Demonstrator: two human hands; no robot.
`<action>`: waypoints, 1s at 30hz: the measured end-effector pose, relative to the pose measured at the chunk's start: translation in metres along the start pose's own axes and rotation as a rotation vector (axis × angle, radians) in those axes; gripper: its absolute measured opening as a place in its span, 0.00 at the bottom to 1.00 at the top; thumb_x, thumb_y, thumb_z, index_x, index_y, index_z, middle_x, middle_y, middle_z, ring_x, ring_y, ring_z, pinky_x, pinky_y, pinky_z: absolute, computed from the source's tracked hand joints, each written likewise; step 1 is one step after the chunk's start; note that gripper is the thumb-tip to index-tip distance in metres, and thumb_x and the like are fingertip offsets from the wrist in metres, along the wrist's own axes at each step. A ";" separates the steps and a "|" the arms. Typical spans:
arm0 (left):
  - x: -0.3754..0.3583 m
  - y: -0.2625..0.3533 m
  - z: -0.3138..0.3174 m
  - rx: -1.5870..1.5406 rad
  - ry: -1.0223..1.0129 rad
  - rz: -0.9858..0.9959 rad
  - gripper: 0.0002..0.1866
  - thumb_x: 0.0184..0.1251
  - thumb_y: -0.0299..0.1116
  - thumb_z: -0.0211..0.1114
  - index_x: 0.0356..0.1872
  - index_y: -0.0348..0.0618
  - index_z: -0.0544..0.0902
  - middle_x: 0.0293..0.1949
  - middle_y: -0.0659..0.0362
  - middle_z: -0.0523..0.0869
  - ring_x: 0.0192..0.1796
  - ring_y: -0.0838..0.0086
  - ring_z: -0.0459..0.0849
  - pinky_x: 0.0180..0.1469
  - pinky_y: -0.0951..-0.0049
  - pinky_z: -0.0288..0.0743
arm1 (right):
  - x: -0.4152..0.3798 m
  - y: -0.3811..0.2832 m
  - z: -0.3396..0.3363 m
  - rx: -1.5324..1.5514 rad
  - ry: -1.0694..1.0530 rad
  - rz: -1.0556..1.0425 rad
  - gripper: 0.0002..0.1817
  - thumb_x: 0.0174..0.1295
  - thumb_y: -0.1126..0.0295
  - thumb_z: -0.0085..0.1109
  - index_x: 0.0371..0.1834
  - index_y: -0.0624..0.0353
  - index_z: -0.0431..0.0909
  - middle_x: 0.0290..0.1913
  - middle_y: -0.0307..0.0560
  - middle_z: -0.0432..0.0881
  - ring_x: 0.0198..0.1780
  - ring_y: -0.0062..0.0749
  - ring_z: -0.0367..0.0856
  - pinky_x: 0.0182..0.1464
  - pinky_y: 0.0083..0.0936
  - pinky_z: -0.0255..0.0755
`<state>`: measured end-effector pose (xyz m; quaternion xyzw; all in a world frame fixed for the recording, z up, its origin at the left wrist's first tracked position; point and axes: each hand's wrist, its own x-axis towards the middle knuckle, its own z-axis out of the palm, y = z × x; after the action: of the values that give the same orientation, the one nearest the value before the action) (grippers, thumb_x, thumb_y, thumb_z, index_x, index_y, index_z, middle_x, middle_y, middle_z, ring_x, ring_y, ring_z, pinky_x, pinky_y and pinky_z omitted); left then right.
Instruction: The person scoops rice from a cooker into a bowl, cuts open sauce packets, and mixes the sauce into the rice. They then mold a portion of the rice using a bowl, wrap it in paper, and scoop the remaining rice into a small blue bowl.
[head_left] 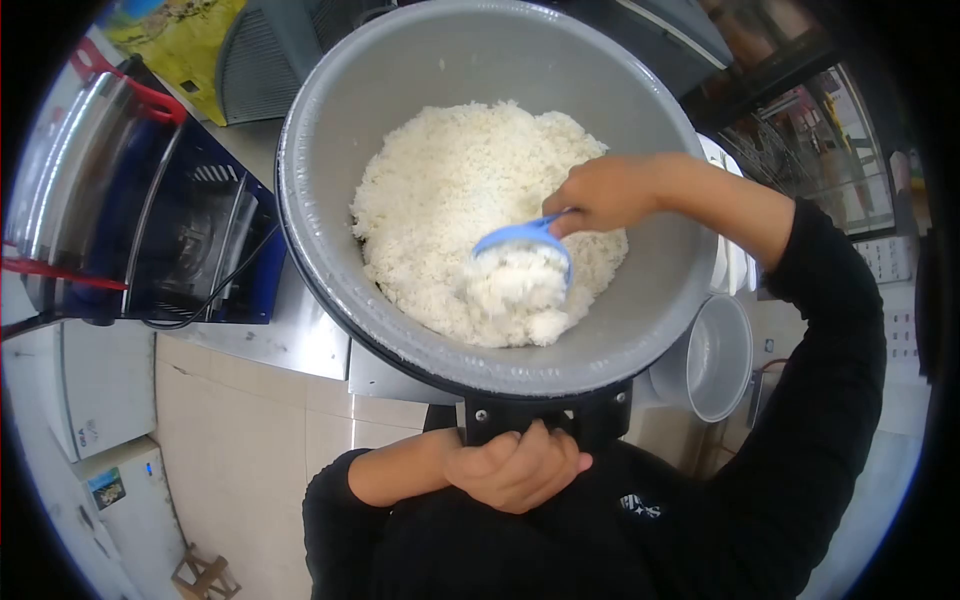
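Observation:
A large grey metal pot (330, 170) holds a wide mound of cooked white rice (450, 170). Inside the pot, my right hand (605, 195) is closed round the handle of a blue scoop (515, 236). Rice is heaped in the scoop, just over the near side of the mound. My left hand (520, 468) is below the near rim, its fingers curled against a black handle (485, 418) on the pot's front. Part of that handle is hidden by the fingers.
A smaller grey metal pot (718, 358) stands lower at the right. At the left, a clear-lidded appliance with red handles (90, 190) sits beside a dark blue crate-like thing (225, 250). White plates or lids (738, 265) show behind my right forearm.

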<state>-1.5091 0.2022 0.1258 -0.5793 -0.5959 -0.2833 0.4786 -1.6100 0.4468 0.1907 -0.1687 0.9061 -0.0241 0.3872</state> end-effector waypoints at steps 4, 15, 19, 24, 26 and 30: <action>-0.003 0.005 -0.004 0.003 -0.056 -0.037 0.11 0.59 0.43 0.58 0.21 0.53 0.76 0.20 0.69 0.70 0.30 0.80 0.75 0.36 0.78 0.58 | -0.010 0.036 -0.012 0.374 0.060 0.073 0.22 0.66 0.52 0.46 0.49 0.58 0.76 0.19 0.42 0.70 0.16 0.24 0.66 0.20 0.24 0.62; 0.007 0.006 -0.011 -0.045 -0.158 -0.054 0.09 0.56 0.41 0.60 0.22 0.52 0.79 0.17 0.69 0.70 0.29 0.78 0.76 0.34 0.77 0.58 | -0.163 0.034 0.002 1.106 0.382 0.210 0.19 0.67 0.61 0.40 0.46 0.63 0.77 0.13 0.34 0.61 0.09 0.12 0.55 0.10 0.11 0.51; 0.013 0.012 -0.018 0.006 -0.333 -0.074 0.10 0.57 0.43 0.59 0.21 0.53 0.79 0.17 0.68 0.70 0.30 0.77 0.76 0.34 0.74 0.58 | -0.255 0.042 0.068 1.286 0.569 0.271 0.19 0.69 0.59 0.40 0.48 0.63 0.75 0.13 0.34 0.63 0.09 0.11 0.56 0.09 0.12 0.52; 0.015 0.017 -0.021 -0.013 -0.412 -0.126 0.12 0.59 0.39 0.55 0.19 0.49 0.78 0.18 0.65 0.74 0.29 0.74 0.77 0.34 0.73 0.60 | -0.347 0.036 0.213 1.354 0.989 0.876 0.17 0.69 0.58 0.41 0.42 0.61 0.73 0.14 0.35 0.65 0.10 0.14 0.59 0.09 0.13 0.53; 0.019 0.017 -0.023 -0.032 -0.439 -0.157 0.14 0.62 0.37 0.53 0.20 0.44 0.78 0.20 0.60 0.76 0.28 0.68 0.78 0.36 0.69 0.61 | -0.352 0.036 0.261 1.204 0.882 0.997 0.17 0.69 0.56 0.42 0.39 0.59 0.72 0.15 0.34 0.66 0.12 0.13 0.61 0.11 0.12 0.55; 0.021 0.016 -0.022 -0.044 -0.433 -0.168 0.14 0.61 0.37 0.54 0.20 0.41 0.78 0.18 0.57 0.76 0.26 0.67 0.78 0.36 0.69 0.61 | -0.286 0.038 0.362 0.216 0.814 1.427 0.20 0.64 0.52 0.48 0.51 0.54 0.73 0.31 0.59 0.81 0.27 0.52 0.80 0.30 0.44 0.74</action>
<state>-1.4855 0.1939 0.1497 -0.5853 -0.7245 -0.2041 0.3015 -1.1797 0.6071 0.1291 0.5071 0.8573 0.0815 -0.0346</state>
